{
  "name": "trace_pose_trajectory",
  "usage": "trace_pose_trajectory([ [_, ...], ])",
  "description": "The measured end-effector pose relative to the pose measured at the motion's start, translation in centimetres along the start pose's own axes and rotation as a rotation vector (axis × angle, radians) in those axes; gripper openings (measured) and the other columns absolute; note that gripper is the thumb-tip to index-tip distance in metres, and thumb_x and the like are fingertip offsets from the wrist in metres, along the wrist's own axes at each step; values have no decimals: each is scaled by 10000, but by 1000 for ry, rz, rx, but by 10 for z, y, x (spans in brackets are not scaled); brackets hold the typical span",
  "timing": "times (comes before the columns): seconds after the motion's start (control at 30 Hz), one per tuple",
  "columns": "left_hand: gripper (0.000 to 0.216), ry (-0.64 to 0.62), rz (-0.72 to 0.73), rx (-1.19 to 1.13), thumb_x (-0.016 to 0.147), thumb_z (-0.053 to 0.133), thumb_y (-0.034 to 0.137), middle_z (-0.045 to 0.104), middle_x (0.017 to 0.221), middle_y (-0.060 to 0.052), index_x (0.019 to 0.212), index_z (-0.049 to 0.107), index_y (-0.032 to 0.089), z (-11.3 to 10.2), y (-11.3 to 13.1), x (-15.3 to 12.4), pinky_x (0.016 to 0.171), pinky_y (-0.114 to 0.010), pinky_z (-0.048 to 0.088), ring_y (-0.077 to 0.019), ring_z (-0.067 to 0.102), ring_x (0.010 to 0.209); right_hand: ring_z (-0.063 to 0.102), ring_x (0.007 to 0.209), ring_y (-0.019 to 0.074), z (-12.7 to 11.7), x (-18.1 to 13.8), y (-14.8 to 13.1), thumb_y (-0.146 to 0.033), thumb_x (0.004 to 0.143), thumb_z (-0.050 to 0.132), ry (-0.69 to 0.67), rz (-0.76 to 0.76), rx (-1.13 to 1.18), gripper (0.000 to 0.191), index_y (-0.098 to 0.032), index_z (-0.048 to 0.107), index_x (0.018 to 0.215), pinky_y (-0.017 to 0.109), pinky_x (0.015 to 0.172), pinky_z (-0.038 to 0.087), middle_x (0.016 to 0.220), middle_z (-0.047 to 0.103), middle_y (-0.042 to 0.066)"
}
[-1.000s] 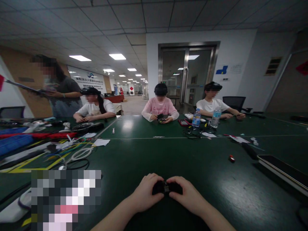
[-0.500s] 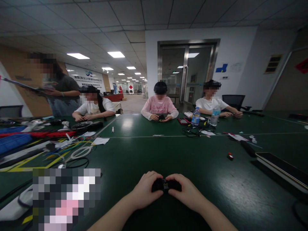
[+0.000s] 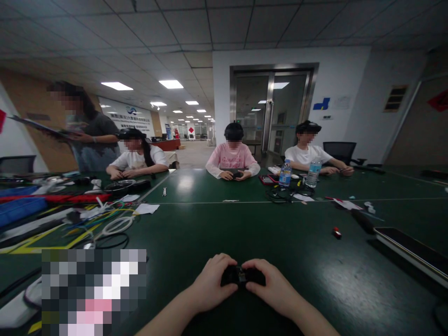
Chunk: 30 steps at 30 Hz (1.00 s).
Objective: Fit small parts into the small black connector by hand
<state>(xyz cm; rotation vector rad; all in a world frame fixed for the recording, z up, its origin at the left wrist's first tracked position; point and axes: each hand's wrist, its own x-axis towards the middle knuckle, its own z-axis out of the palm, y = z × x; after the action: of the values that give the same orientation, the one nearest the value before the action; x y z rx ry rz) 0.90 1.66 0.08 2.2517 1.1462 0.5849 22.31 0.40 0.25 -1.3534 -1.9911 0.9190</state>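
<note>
Close in front of me, a small black device [image 3: 241,276] is held just over the green table, with a lighter metallic bit at its middle. My left hand [image 3: 214,282] grips its left end, thumb below and fingers above. The right end sits between the thumb and fingers of my right hand [image 3: 269,283]. Both hands are closed on it, a short gap between their fingertips. Its exact kind cannot be made out, since the fingers cover much of it.
Cables [image 3: 121,224], blue trays [image 3: 23,210] and a white power strip [image 3: 17,303] crowd the left. To the right lie a small red object [image 3: 336,233] and a dark flat device [image 3: 413,249]. Water bottles [image 3: 285,173] stand farther back. Several people sit or stand across the table [image 3: 196,224].
The view has tilted slightly, so the scene sits a little lower. Both hands keep their grip on the black device with hardly any shift.
</note>
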Motion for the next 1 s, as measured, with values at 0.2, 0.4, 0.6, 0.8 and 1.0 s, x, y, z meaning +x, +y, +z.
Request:
trace_pose_trajectory([
  [0.2, 386, -12, -28, 3, 749, 639, 213, 533, 1150, -29, 1115, 526, 258, -2, 3, 0, 918, -344, 373, -222, 485, 1047, 569, 1021, 229, -2, 1, -4, -187, 694, 647, -9, 21, -17, 373, -266, 640, 1059, 356, 916, 413, 1069, 645, 23],
  [0.4, 383, 3, -28, -42, 773, 606, 198, 533, 1162, -49, 1143, 515, 243, -4, 7, -2, 925, -361, 377, -234, 484, 1058, 575, 1023, 228, -1, 1, -5, -192, 712, 638, 9, 4, 11, 351, -256, 633, 1057, 370, 926, 422, 1069, 649, 23],
  [0.6, 431, 17, -89, -158, 799, 596, 219, 542, 1161, -57, 1208, 464, 244, -1, 4, -3, 904, -355, 408, -229, 507, 1038, 568, 1061, 232, -2, 0, -6, -179, 745, 612, 43, -79, 81, 304, -263, 633, 1036, 390, 960, 412, 1084, 646, 25],
  [0.8, 422, 9, -57, -258, 815, 577, 201, 553, 1140, -53, 1212, 437, 232, -1, 4, -3, 904, -347, 416, -216, 527, 1025, 550, 1100, 232, -2, -1, -8, -184, 746, 636, 82, -156, 130, 254, -246, 645, 991, 399, 992, 390, 1134, 616, 49],
  [1.0, 484, 11, -22, -373, 812, 584, 188, 543, 1186, -63, 1258, 400, 225, 2, 0, -4, 940, -365, 416, -213, 529, 1067, 574, 1044, 223, -1, 0, -9, -154, 742, 632, 101, -180, 146, 252, -239, 645, 979, 386, 961, 418, 1061, 637, 40],
])
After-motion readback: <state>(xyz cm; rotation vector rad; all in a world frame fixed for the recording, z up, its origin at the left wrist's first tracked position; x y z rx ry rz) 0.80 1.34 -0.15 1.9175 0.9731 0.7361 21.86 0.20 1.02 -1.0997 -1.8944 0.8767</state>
